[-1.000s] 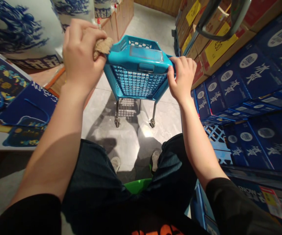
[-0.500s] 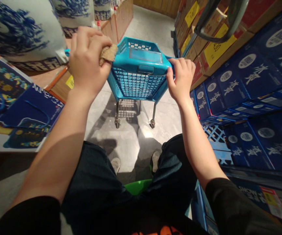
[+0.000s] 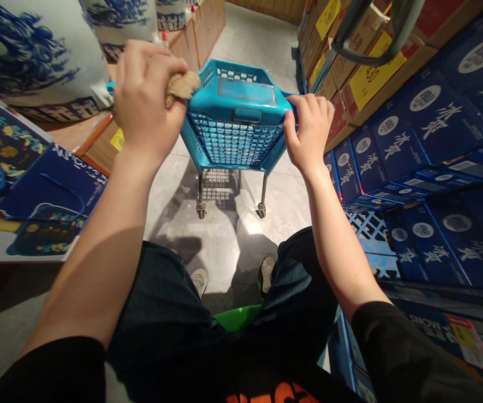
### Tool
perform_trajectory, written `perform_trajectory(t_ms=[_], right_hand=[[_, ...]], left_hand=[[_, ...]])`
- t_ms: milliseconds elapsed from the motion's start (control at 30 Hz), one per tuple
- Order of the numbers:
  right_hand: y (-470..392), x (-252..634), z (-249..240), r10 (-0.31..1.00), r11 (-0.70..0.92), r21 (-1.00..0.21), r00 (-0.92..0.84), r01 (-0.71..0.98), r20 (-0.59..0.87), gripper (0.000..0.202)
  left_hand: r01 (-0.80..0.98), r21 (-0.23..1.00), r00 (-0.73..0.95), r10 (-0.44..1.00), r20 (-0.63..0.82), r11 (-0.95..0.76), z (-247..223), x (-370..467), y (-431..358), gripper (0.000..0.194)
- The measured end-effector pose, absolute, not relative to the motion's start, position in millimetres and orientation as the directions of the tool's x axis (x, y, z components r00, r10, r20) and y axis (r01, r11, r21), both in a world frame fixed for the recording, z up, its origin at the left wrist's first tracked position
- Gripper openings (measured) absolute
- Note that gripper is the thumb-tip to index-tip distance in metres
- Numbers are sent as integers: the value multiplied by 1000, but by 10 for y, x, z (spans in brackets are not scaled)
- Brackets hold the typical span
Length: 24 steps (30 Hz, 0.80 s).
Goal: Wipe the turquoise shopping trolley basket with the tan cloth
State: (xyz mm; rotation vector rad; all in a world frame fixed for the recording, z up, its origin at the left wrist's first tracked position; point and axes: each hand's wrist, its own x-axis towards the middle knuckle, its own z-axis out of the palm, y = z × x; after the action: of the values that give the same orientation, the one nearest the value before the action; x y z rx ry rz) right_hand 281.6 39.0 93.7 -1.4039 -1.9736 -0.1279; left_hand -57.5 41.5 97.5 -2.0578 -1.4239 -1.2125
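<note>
A turquoise shopping cart with a latticed basket stands in front of me on small caster wheels. My left hand is closed round a crumpled tan cloth at the left end of the cart's handle; the cloth bulges out by the thumb, and the hand hides the handle beneath it. At the right end, my right hand has its fingers wrapped over the handle, with the thumb on the near side.
Large blue-and-white jars and blue gift boxes line the left. Stacked blue cartons and brown cartons with yellow signs line the right. Something green lies between my legs.
My left hand has shifted slightly left and up, and the tan cloth looks bunched differently. The cart's handle sits slightly higher and farther left in view. Both hands keep their hold.
</note>
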Motion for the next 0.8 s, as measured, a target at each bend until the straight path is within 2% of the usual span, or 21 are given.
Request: perform_trajectory(t_ms=[100, 167, 267, 333, 400, 500, 567, 633, 800], right_hand=[[415, 2819, 930, 783, 403, -284, -166, 870, 600, 78], [422, 2818, 936, 780, 399, -278, -164, 874, 603, 81], [417, 2801, 953, 790, 391, -280, -164, 877, 590, 80], [415, 2784, 961, 795, 386, -287, -158, 876, 585, 77], [424, 2772, 960, 796, 380, -295, -148, 877, 587, 75], [459, 2774, 938, 784, 369, -284, -132, 885, 607, 76], [489, 2784, 918, 768, 371, -265, -133, 890, 626, 76], [516, 2790, 903, 755, 377, -244, -144, 894, 639, 76], [550, 2755, 920, 785, 348, -242, -140, 906, 603, 76]], left_hand=[[810, 104, 288, 546, 787, -577, 982, -267, 264, 42], [791, 106, 317, 552, 771, -603, 996, -207, 240, 44], [833, 162, 225, 591, 774, -529, 990, -420, 385, 41], [879, 211, 100, 597, 796, -427, 973, -617, 514, 43], [889, 223, 64, 589, 806, -401, 963, -705, 570, 40], [854, 168, 182, 587, 789, -491, 975, -549, 469, 28], [816, 130, 276, 578, 768, -563, 995, -360, 364, 32], [804, 115, 302, 566, 768, -584, 1017, -230, 319, 39], [836, 227, 153, 608, 779, -501, 1040, -251, 468, 23]])
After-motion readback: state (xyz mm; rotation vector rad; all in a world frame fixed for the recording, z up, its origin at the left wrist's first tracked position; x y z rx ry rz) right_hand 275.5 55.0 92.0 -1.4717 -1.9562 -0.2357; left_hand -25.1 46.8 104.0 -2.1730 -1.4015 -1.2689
